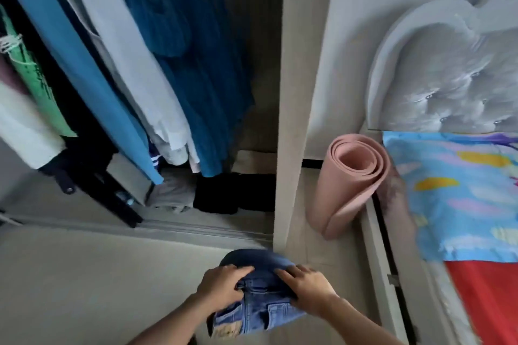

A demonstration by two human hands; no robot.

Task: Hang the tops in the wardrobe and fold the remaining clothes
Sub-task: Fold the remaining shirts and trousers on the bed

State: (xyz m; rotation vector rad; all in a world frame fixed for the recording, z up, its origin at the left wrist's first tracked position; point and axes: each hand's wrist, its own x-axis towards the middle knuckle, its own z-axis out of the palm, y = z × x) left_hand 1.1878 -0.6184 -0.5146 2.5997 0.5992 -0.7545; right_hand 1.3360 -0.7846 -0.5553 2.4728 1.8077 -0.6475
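An open wardrobe with a pale wooden side panel (291, 92) holds hanging tops: a plain blue one (70, 50), a light grey one (134, 64) and a teal knitted one (196, 78), above folded grey (171, 193) and black clothes (232, 193). To the right stands a bed with a grey tufted headboard (448, 78), and a rolled pink foam mat (344, 185) stands on the pale tiled floor (70, 288). Folded blue denim jeans (263, 308), their pockets facing up, are held above the floor in front of the wardrobe. The left hand (221, 287) and right hand (308, 291) each grasp the top fold. The tan waistband patch (227, 330) is too blurred to read.
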